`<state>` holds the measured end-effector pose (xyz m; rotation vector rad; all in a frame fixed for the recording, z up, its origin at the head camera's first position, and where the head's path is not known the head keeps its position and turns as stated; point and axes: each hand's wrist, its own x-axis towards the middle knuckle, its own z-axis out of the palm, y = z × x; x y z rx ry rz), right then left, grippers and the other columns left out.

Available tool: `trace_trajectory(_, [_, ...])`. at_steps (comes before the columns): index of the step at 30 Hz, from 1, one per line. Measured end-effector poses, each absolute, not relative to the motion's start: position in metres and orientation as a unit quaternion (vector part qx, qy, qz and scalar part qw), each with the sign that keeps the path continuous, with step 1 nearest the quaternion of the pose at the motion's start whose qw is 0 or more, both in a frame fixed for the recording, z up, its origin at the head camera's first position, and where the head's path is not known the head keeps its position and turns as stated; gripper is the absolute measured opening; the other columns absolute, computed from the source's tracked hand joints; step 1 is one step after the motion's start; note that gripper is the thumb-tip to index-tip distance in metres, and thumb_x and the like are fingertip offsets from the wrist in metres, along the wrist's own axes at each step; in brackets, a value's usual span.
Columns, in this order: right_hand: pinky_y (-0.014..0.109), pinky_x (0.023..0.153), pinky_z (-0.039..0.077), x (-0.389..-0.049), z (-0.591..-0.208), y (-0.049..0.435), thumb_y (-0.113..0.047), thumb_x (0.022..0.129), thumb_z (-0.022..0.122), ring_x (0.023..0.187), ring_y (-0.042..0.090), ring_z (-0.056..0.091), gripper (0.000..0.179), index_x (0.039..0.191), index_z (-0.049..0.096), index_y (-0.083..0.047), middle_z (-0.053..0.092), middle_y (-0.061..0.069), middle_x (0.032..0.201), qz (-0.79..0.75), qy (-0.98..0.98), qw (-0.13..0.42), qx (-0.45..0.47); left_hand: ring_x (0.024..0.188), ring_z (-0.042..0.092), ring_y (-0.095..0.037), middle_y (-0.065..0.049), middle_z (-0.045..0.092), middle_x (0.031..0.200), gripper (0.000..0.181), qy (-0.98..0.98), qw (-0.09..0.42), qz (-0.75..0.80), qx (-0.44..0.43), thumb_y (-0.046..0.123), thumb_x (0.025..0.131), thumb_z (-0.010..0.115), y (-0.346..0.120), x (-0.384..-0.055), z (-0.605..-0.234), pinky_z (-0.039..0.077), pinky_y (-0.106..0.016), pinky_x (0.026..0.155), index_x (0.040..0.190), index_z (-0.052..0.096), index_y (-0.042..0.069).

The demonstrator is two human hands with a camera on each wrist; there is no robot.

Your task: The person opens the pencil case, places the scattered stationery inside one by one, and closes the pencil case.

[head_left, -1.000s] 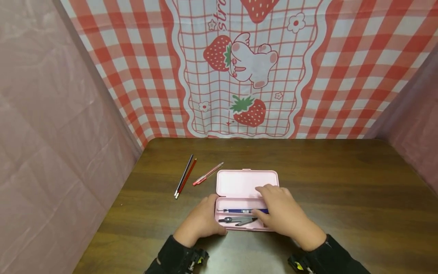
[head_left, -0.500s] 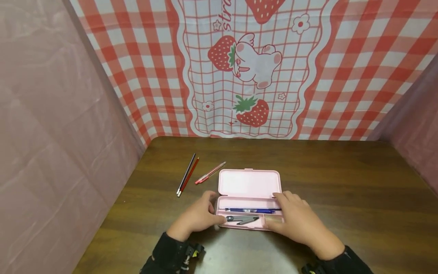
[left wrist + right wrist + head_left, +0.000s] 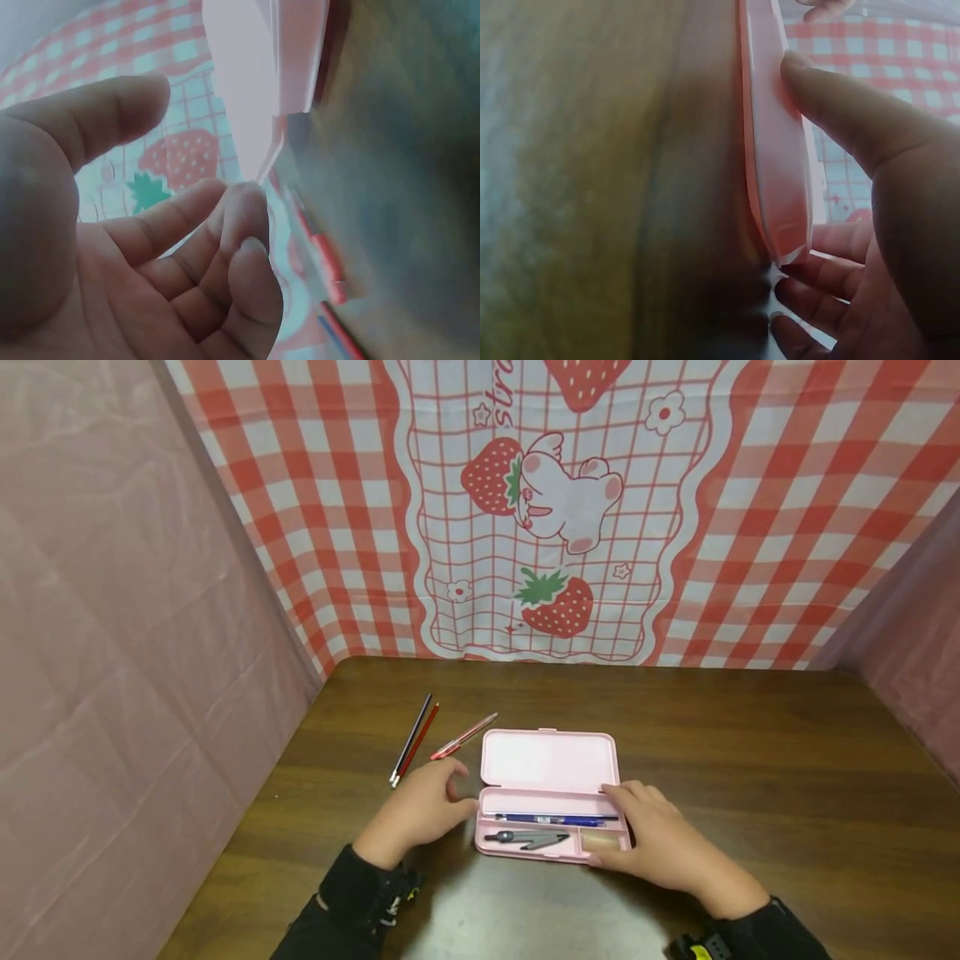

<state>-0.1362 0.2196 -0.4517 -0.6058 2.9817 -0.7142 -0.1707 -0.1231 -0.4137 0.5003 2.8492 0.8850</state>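
Observation:
A pink pencil case lies on the table with its lid tipped back. In its tray are a blue pen, a grey drawing compass and a beige block, perhaps an eraser. My right hand holds the case's right end, thumb at the front wall and fingers round the side, as the right wrist view shows. Left of the case, my left hand hovers with nothing in it, its fingers loosely bent. Just beyond it lie a red pen, a red pencil and a dark pencil.
The brown wooden table extends to the right and in front of the case. A red checked strawberry cloth hangs along the table's back edge. Pink cloth hangs on the left side.
My left hand has let go of the case's left end and moved left and away toward the loose pens. My right hand has shifted from over the tray to the case's right end.

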Motion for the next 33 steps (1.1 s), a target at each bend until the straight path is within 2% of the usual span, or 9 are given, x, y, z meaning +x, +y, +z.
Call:
trace_trajectory(4, [0.058, 0.099, 0.044, -0.137, -0.462, 0.225, -0.074, 0.074, 0.078, 0.122, 0.033, 0.051, 0.100, 0.143, 0.054, -0.005, 0.057, 0.011, 0.131, -0.256, 0.946, -0.004, -0.196, 0.079, 0.057, -0.017, -0.004, 0.063, 0.094, 0.045, 0.953, 0.048, 0.233, 0.185, 0.031, 0.091, 0.078, -0.115, -0.176, -0.404, 0.049, -0.039, 0.071, 0.125, 0.064, 0.004])
trace_trajectory(7, [0.058, 0.100, 0.043, -0.139, -0.470, 0.227, -0.072, 0.074, 0.080, 0.124, 0.033, 0.050, 0.098, 0.142, 0.054, -0.006, 0.056, 0.011, 0.133, -0.281, 0.940, -0.012, -0.195, 0.092, 0.064, -0.021, -0.008, 0.067, 0.109, 0.047, 0.964, 0.041, 0.183, 0.190, 0.033, 0.093, 0.077, -0.112, -0.182, -0.398, 0.054, -0.043, 0.079, 0.128, 0.064, 0.005])
trace_trajectory(11, [0.059, 0.102, 0.042, -0.140, -0.477, 0.228, -0.071, 0.072, 0.082, 0.126, 0.033, 0.049, 0.098, 0.142, 0.053, -0.008, 0.055, 0.011, 0.134, -0.306, 0.933, -0.014, -0.189, 0.110, 0.064, -0.024, -0.010, 0.065, 0.124, 0.051, 0.968, 0.029, 0.128, 0.216, 0.032, 0.093, 0.076, -0.116, -0.194, -0.391, 0.053, -0.046, 0.094, 0.134, 0.061, 0.005])
trace_trajectory(17, [0.059, 0.102, 0.042, -0.140, -0.479, 0.231, -0.070, 0.072, 0.083, 0.125, 0.032, 0.049, 0.096, 0.141, 0.054, -0.008, 0.055, 0.010, 0.134, -0.311, 0.931, -0.017, -0.188, 0.102, 0.060, -0.018, -0.004, 0.063, 0.114, 0.054, 0.948, 0.021, 0.044, 0.313, 0.030, 0.092, 0.078, -0.131, -0.218, -0.390, 0.052, -0.039, 0.093, 0.137, 0.060, 0.007])
trace_trajectory(20, [0.059, 0.101, 0.042, -0.139, -0.478, 0.232, -0.070, 0.072, 0.083, 0.124, 0.032, 0.050, 0.097, 0.141, 0.054, -0.008, 0.055, 0.009, 0.133, -0.310, 0.932, -0.019, -0.188, 0.101, 0.059, -0.021, -0.005, 0.062, 0.112, 0.052, 0.945, 0.016, 0.016, 0.327, 0.031, 0.091, 0.078, -0.140, -0.233, -0.393, 0.052, -0.040, 0.093, 0.134, 0.061, 0.007])
trace_trajectory(24, [0.058, 0.101, 0.042, -0.139, -0.477, 0.232, -0.071, 0.072, 0.082, 0.124, 0.032, 0.050, 0.097, 0.141, 0.054, -0.009, 0.055, 0.009, 0.133, -0.310, 0.932, -0.021, -0.186, 0.111, 0.061, -0.029, -0.012, 0.062, 0.119, 0.054, 0.957, 0.028, 0.006, 0.289, 0.032, 0.093, 0.075, -0.158, -0.259, -0.398, 0.049, -0.046, 0.099, 0.135, 0.057, 0.003])
trace_trajectory(30, [0.058, 0.101, 0.042, -0.138, -0.478, 0.232, -0.071, 0.073, 0.081, 0.125, 0.031, 0.050, 0.097, 0.142, 0.054, -0.009, 0.055, 0.008, 0.133, -0.311, 0.932, -0.021, -0.187, 0.106, 0.062, -0.031, -0.015, 0.063, 0.113, 0.046, 0.974, 0.099, 0.089, 0.184, 0.030, 0.097, 0.070, -0.187, -0.291, -0.404, 0.049, -0.047, 0.094, 0.127, 0.057, -0.002])
trace_trajectory(33, [0.059, 0.102, 0.042, -0.138, -0.478, 0.233, -0.070, 0.073, 0.082, 0.125, 0.032, 0.050, 0.097, 0.142, 0.054, -0.009, 0.055, 0.009, 0.133, -0.314, 0.931, -0.019, -0.185, 0.112, 0.062, -0.034, -0.018, 0.065, 0.120, 0.044, 0.974, 0.124, 0.125, 0.146, 0.029, 0.098, 0.068, -0.192, -0.300, -0.406, 0.048, -0.049, 0.096, 0.128, 0.057, -0.002])
